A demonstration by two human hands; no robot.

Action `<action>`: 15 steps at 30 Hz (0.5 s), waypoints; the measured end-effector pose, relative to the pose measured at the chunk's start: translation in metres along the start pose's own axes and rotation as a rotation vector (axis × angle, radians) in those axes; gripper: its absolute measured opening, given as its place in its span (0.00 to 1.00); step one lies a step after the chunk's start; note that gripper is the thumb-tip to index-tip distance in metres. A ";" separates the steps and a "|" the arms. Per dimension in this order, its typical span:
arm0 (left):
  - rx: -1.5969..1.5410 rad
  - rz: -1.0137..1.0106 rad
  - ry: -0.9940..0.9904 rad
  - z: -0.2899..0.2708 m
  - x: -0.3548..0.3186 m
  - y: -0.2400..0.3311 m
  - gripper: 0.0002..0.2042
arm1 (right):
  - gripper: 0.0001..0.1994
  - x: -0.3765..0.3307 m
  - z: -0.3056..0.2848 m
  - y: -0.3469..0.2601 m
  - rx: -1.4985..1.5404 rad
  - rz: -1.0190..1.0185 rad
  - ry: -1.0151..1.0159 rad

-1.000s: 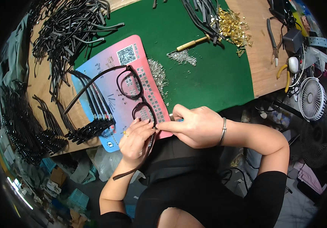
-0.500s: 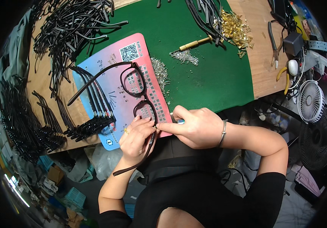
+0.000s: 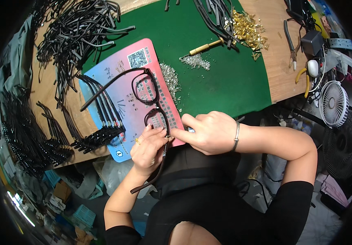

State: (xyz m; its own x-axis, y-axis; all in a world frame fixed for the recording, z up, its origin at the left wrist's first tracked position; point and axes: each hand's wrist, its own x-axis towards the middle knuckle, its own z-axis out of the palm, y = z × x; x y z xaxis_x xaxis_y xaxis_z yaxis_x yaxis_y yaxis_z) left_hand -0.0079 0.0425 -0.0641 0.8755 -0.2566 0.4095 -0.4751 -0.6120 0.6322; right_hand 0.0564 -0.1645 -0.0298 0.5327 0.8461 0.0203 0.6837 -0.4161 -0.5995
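A dark eyeglass frame (image 3: pixel 158 97) lies over a pink and blue printed pad (image 3: pixel 132 122), one temple arm stretched to the far left and the other bent down toward my body. My left hand (image 3: pixel 146 153), with a ring on it, is closed on the frame's near end, around the hinge. The fingers of my right hand (image 3: pixel 212 132) curl around something mostly hidden; a small pale-blue bit (image 3: pixel 191 130) shows between them. Its index finger reaches to the hinge, touching or nearly touching it beside my left fingertips.
Black temple arms (image 3: pixel 102 102) lie in a row on the pad, with bigger piles (image 3: pixel 78 36) at the left. On the green mat (image 3: pixel 233 90) are silver small parts (image 3: pixel 196 62), a brass-coloured screwdriver (image 3: pixel 206 47) and gold pieces (image 3: pixel 247 30). Pliers (image 3: pixel 292 47) and a white fan (image 3: pixel 334 104) are at right.
The eyeglass frame has shifted slightly right, and its near temple arm has swung a little to the right. Both hands stay at the hinge; the right forearm has moved slightly up.
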 end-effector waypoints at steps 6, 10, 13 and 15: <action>-0.033 0.028 0.017 0.000 0.000 -0.002 0.07 | 0.13 0.006 -0.004 0.001 0.023 0.004 -0.069; -0.054 0.032 0.024 0.000 -0.001 -0.002 0.07 | 0.12 0.006 -0.003 0.000 0.066 0.031 -0.098; -0.050 0.029 0.016 0.001 0.000 -0.002 0.07 | 0.10 0.006 -0.004 -0.001 0.073 0.025 -0.078; -0.044 0.036 0.013 0.002 -0.001 -0.002 0.06 | 0.10 0.005 -0.004 -0.001 0.045 0.009 -0.055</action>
State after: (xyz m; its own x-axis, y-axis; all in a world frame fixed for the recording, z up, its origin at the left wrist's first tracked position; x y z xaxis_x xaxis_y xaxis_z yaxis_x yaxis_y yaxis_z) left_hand -0.0072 0.0429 -0.0669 0.8567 -0.2682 0.4406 -0.5100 -0.5687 0.6454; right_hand 0.0597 -0.1613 -0.0262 0.5099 0.8598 -0.0282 0.6551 -0.4093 -0.6351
